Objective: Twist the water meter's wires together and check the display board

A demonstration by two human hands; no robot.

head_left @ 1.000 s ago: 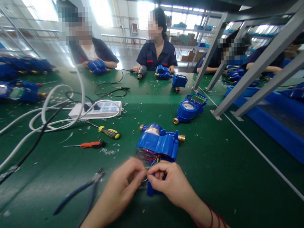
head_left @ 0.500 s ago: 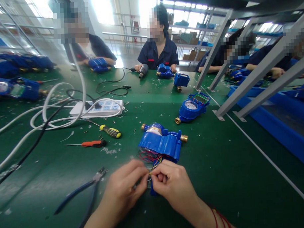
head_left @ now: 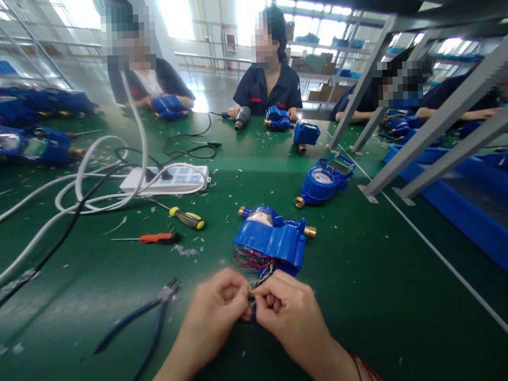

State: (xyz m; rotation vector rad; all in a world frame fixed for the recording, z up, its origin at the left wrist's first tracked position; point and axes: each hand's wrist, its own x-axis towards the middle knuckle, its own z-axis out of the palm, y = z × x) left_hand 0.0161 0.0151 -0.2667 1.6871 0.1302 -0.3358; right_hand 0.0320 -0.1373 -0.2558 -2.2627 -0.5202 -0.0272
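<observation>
A blue water meter [head_left: 270,240] with brass pipe ends lies before me, its thin coloured wires [head_left: 260,265] spilling out on my side. My left hand [head_left: 220,300] pinches at the ends of these wires, fingertips pressed together. Facing it, my right hand [head_left: 289,303] also pinches a wire, with a bit of yellow showing between the fingertips. The two hands almost touch. Under them a small blue part is mostly hidden. Left of my hands, cutting pliers [head_left: 158,308] lie with their handles spread.
An orange screwdriver [head_left: 158,238], a yellow-black screwdriver [head_left: 188,219] and a white power strip [head_left: 166,179] with looping cables lie to the left. Another water meter [head_left: 320,182] sits beyond on the right, near grey metal struts [head_left: 388,147] and a blue bin [head_left: 458,205]. Several people sit across the bench.
My left hand's fingers have curled in and shifted slightly right at the wires. The right hand keeps its pinch. The whole view has moved a little.
</observation>
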